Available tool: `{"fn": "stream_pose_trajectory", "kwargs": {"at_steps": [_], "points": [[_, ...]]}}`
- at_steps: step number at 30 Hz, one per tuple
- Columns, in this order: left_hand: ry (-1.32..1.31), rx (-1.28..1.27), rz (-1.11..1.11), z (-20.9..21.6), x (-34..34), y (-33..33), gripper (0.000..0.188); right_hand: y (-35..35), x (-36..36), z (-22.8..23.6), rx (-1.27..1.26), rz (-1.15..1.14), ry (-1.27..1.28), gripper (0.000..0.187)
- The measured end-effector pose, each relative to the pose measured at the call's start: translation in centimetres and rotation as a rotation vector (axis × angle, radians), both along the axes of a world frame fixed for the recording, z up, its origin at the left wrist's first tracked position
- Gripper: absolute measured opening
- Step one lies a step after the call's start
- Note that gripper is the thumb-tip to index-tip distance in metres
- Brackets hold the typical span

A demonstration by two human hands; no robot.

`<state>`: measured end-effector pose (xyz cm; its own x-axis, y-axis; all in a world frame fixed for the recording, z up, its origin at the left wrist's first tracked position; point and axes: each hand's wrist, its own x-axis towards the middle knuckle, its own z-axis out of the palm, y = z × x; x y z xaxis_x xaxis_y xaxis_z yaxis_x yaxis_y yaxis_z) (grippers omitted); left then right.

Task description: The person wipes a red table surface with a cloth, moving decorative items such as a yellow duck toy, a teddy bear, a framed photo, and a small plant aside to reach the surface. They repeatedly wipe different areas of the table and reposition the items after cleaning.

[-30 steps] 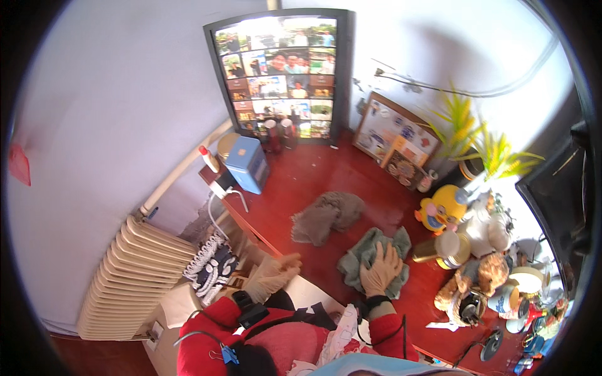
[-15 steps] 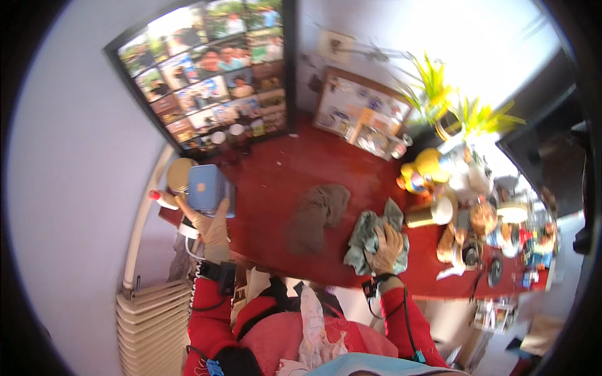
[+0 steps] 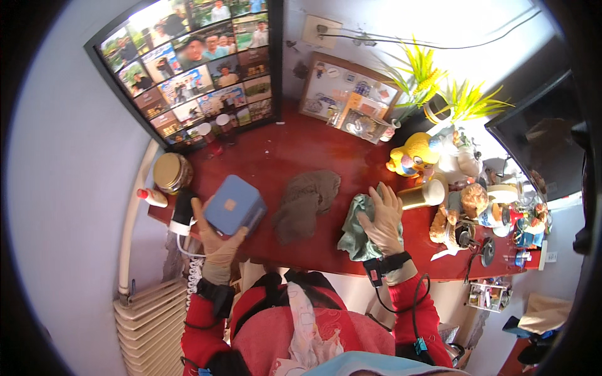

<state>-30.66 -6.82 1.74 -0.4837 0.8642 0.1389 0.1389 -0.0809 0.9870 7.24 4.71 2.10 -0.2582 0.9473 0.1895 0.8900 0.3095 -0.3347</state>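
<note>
My left hand [image 3: 219, 245] grips the near side of a blue box [image 3: 235, 203] at the left of the red table, thumb and fingers on its two sides. The box stands turned at an angle. My right hand [image 3: 382, 222] rests on a crumpled grey-green cloth [image 3: 356, 235], with its fingers stretched out and spread. Part of that cloth is hidden under the palm. Between the hands lies a dark grey-brown cloth [image 3: 307, 203], flat on the tabletop and touched by neither.
A lidded jar [image 3: 172, 172], a white bottle with a red cap [image 3: 152, 198] and a black-and-white object [image 3: 182, 213] stand left of the box. A yellow toy figure [image 3: 414, 156], a cream cylinder [image 3: 423, 195] and several ornaments crowd the right side. A framed board [image 3: 316, 81] leans behind.
The blue box has moved right and turned, with my left hand on it. My right hand's fingers have straightened and spread over the green cloth. The view has shifted slightly.
</note>
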Motion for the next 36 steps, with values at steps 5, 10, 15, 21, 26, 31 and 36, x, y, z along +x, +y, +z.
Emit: {"fn": "stream_pose_trajectory", "kwargs": {"at_steps": [5, 10, 15, 21, 26, 31, 36], "points": [[0.032, 0.089, -0.137, -1.5, 0.5, -1.3, 0.126, 0.4, -12.4, -2.6, -0.144, 0.398, -0.026, 0.074], [-0.116, 0.117, -0.147, -2.6, 0.7, -2.0, 0.13, 1.2, -14.8, -5.5, -0.314, 0.269, -0.206, 0.053], [-0.065, 0.092, -0.173, -4.3, 0.7, -1.9, 0.122, 2.2, -15.8, 2.4, -0.564, 0.089, 1.019, 0.025], [-0.406, 0.098, -0.537, -6.6, -0.4, -5.4, 0.064, -6.4, -25.2, 8.6, 0.094, 0.832, -0.057, 0.025], [-0.334, 0.0, -0.18, -5.3, 1.1, -4.0, 0.084, -2.3, -25.3, 6.3, 0.163, 0.602, -0.106, 0.014], [-0.043, 0.017, -0.148, -2.9, 1.0, -1.4, 0.092, 1.4, -22.9, 8.6, 0.174, 0.371, -0.06, 0.016], [-0.539, 0.085, -0.252, -4.1, 1.3, -2.7, 0.082, -5.3, -25.7, 8.5, 0.148, 0.789, -0.194, 0.016]]}}
